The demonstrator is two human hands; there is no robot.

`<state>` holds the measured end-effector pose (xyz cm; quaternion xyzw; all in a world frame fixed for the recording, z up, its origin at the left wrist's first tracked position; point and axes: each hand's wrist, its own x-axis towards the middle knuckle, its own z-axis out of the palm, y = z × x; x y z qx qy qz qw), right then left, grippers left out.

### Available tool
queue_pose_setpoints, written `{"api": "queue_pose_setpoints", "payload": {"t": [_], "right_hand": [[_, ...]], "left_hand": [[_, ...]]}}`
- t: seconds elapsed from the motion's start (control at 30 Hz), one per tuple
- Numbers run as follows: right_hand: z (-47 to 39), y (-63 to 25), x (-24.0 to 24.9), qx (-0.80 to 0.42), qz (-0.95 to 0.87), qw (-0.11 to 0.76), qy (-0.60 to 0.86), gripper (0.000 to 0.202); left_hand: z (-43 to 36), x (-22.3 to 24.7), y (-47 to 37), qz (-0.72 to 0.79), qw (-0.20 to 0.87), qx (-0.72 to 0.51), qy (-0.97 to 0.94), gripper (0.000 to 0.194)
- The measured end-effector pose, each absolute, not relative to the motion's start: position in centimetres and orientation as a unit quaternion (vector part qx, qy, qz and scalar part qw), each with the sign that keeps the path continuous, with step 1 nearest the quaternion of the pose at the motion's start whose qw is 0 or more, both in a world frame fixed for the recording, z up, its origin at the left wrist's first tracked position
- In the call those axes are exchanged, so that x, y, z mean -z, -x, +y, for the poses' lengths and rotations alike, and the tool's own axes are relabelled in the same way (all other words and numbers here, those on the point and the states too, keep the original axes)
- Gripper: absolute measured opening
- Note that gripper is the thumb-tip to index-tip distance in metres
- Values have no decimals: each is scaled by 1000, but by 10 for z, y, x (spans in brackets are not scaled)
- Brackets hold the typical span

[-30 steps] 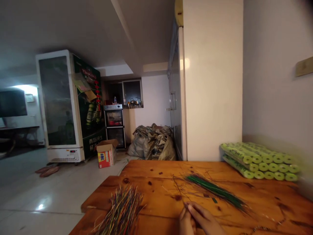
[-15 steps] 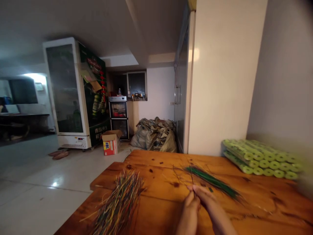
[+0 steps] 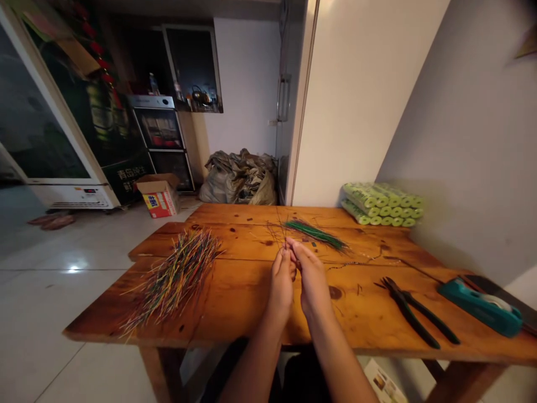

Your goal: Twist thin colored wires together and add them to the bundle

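Note:
My left hand (image 3: 282,280) and my right hand (image 3: 311,274) meet above the middle of the wooden table, both closed. Their fingertips pinch thin dark wire (image 3: 286,224) that sticks up and away from me; how many strands there are is hard to tell. Just beyond the right hand lies a bundle of green wires (image 3: 316,233), with loose dark strands scattered at its left end. A larger heap of multicoloured wires (image 3: 178,274) is spread to the left of my hands. On the right, black-handled cutting pliers (image 3: 406,308) lie with their jaws pointing away from me.
A teal tape dispenser (image 3: 478,305) sits at the table's right end. Stacked light-green rolls (image 3: 381,204) stand at the back right, by the wall. Beyond the wooden table (image 3: 239,313) are bulky sacks (image 3: 243,179), an open cardboard box (image 3: 158,198) and a glass-door fridge (image 3: 67,193).
My view has tilted down and turned slightly right, bringing the pliers, tape dispenser and table's front edge into sight. Both hands still hold the wire together.

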<state>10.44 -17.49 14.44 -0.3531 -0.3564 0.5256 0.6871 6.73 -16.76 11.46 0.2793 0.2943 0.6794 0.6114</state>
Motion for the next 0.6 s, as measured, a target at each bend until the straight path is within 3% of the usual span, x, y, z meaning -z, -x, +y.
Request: {"api": "queue_pose_setpoints", "payload": {"t": [0.27, 0.6], "right_hand": [[-172, -113, -142, -493, -386, 694, 355, 16], [-172, -130, -142, -488, -397, 682, 372, 20]], "left_hand": [[-173, -122, -64, 265, 608, -671, -331, 22], [-180, -128, -55, 251, 609, -604, -448, 28]]}}
